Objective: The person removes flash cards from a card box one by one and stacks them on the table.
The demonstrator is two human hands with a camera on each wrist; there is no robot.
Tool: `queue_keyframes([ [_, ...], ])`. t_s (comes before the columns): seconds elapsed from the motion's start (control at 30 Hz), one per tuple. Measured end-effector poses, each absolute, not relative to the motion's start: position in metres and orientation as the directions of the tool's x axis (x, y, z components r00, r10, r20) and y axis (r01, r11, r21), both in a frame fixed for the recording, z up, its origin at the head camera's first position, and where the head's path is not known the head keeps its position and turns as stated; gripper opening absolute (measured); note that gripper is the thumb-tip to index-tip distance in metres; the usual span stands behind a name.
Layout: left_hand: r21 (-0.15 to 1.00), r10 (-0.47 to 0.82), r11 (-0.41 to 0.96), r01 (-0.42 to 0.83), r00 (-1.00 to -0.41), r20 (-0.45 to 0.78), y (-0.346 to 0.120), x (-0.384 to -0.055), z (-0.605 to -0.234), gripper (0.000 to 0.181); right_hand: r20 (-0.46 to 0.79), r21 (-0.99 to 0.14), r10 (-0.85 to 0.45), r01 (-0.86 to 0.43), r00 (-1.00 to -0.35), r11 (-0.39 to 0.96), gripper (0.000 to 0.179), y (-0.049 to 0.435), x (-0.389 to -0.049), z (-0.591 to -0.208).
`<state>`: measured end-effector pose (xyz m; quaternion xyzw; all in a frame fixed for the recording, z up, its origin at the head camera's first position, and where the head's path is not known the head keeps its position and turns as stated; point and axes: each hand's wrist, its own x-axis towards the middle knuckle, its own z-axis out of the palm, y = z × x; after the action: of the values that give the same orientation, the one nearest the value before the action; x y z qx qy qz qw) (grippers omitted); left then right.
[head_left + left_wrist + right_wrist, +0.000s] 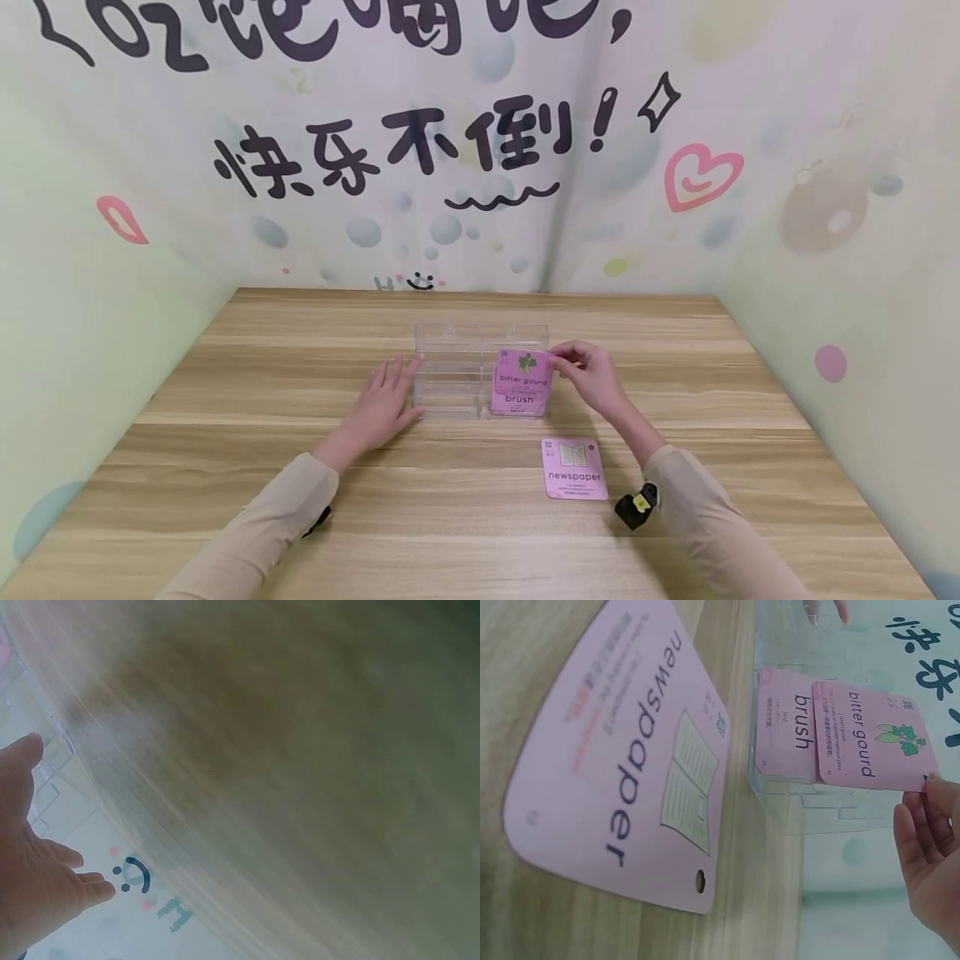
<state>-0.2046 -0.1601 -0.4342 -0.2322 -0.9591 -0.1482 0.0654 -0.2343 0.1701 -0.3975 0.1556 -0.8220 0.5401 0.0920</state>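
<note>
Dial centred on the clear holder (448,408) in the head view, twelve toward the wall. Holder stands on the wooden tabletop (465,542); bitter gourd card (523,367) is at its three o'clock side, in the right-hand column, covering the upper part of the brush card (519,407). Whether its lower edge sits inside a pocket, cannot tell. Newspaper card (574,492) lies flat between four and five o'clock, picture up, apart from the holder. Step in hand, as I judge it: seating the bitter gourd card in that column. Best done by keeping its face square to the plastic, lining both lower corners up with a pocket, then easing straight toward six o'clock; a one-corner grip could let the card twist or catch on the brush card, so light pressure seems wise. Left hand (378,404), between eight and nine o'clock: fingers extended and spread, tips at the holder's edge, thumb lower along the same side, gripping nothing; a useful brace against sliding, I think. Right hand (596,382), at three o'clock: thumb and fingers narrowed in a pinch on the card's upper outer corner, forearm angling in from about four, palm clear of the plastic.
</note>
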Motion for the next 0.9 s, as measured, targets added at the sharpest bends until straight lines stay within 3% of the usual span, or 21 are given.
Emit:
queue_keyframes([
  [0.37,0.259,0.425,0.848,0.463,-0.885,0.191,-0.160,-0.204,-0.433,0.077,0.318,-0.860,-0.174,-0.361,-0.932,0.362,0.013,0.170,-0.219,-0.372],
  [0.63,0.267,0.418,0.849,0.456,-0.888,0.190,-0.160,-0.204,-0.433,0.077,0.291,-0.876,-0.181,-0.338,-0.939,0.344,0.017,0.182,-0.223,-0.382],
  [0.9,0.273,0.418,0.847,0.456,-0.889,0.187,-0.159,-0.204,-0.433,0.077,0.279,-0.873,-0.215,-0.340,-0.936,0.350,0.015,0.184,-0.207,-0.368],
])
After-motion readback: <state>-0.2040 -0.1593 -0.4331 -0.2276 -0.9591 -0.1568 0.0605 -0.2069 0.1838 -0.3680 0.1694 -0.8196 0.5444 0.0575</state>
